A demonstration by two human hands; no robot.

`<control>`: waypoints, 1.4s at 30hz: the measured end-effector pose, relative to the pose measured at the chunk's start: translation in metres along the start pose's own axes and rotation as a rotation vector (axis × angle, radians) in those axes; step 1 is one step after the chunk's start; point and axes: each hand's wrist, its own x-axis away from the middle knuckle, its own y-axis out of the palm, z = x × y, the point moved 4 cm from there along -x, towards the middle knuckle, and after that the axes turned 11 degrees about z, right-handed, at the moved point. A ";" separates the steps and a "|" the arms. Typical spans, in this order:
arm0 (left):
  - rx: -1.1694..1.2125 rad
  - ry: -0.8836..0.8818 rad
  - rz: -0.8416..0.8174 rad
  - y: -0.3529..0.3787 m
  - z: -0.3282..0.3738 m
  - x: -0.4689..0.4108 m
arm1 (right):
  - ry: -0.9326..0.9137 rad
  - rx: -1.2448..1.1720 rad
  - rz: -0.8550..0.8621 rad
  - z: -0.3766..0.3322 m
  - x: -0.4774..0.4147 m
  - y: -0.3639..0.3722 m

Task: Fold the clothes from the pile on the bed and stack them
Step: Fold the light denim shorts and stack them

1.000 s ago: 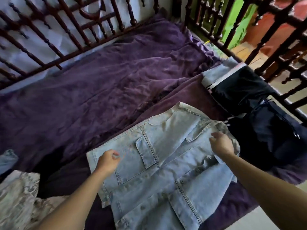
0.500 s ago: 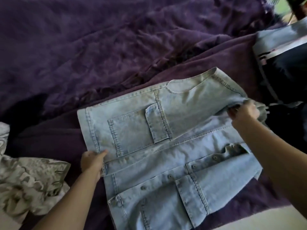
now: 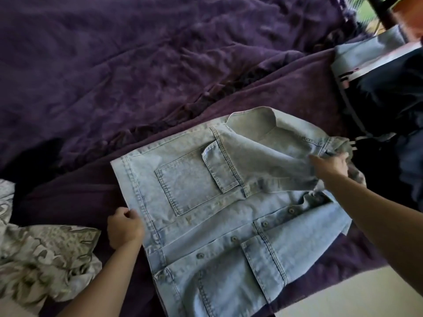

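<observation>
Plainly, the left grip [image 3: 124, 227] was curled tight at the near-left hem of the denim jacket [image 3: 217, 225], its fingers pinching the stitched edge and pinning that corner down. The right grip [image 3: 330, 165] was closed round a bunch of denim at the collar end, on the right. It held that part up off the bed, so the shoulder panel rose in a loose tent while everything nearer lay flat.

Between the two grips the jacket lay spread front-up on the purple blanket [image 3: 137, 65] of the bed, with its pocket flap [image 3: 219, 168] and a row of buttons showing.

By my reckoning the denim would be thick and fairly heavy for a garment. It looked stiff enough to keep a fold and not slippery. The doubled seams seemed the surest places to take hold, namely the hem, the collar band and the shoulder line. The pockets and buttons would likely add bulk, so the folds may need pressing flat.

A crumpled patterned garment [image 3: 41, 255] lay at the near left, apart from the jacket. A stack of dark folded clothes [image 3: 384, 92] sat at the far right, just beyond the right grip.
</observation>
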 end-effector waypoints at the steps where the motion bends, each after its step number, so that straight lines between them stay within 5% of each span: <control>1: 0.031 0.010 -0.007 0.000 0.001 0.000 | -0.051 0.022 0.046 -0.005 0.006 -0.001; 5: 0.092 -0.141 -0.279 0.022 -0.016 0.027 | -0.862 0.226 0.232 -0.032 0.053 -0.001; 7: 0.088 -0.186 -0.319 0.026 -0.027 0.037 | -1.257 0.073 0.083 -0.035 0.097 0.019; 9: 0.103 -0.163 -0.177 0.019 -0.030 0.033 | -1.425 0.077 -0.070 -0.026 0.131 0.043; 12: 0.025 -0.040 -0.062 0.005 -0.029 0.020 | -1.223 0.410 -0.308 -0.009 0.136 0.076; 16: -0.318 0.070 -0.277 0.000 -0.025 0.016 | -1.061 0.636 -0.486 -0.012 0.121 0.083; 18: -0.362 0.132 -0.264 -0.004 -0.009 0.009 | -1.051 0.521 -0.457 -0.041 0.113 0.070; 22: -0.240 0.487 -0.012 -0.007 0.046 -0.015 | -0.982 0.058 -0.074 -0.128 0.078 0.050; 25: -0.264 0.753 -0.015 0.012 0.081 -0.028 | -0.791 0.185 -0.285 -0.166 0.069 0.081; 29: -0.389 0.728 -0.128 0.039 0.084 -0.057 | -0.857 0.549 -0.467 -0.164 0.074 0.111; 36: -0.497 0.750 -0.189 0.062 0.077 -0.074 | -0.523 0.143 -0.866 -0.207 0.077 0.112; 38: -0.508 0.773 -0.160 0.064 0.078 -0.076 | -0.640 0.119 -0.800 -0.233 0.084 0.124; 42: -0.461 0.859 -0.068 0.072 0.072 -0.089 | -0.760 -0.023 -0.389 -0.262 0.068 0.151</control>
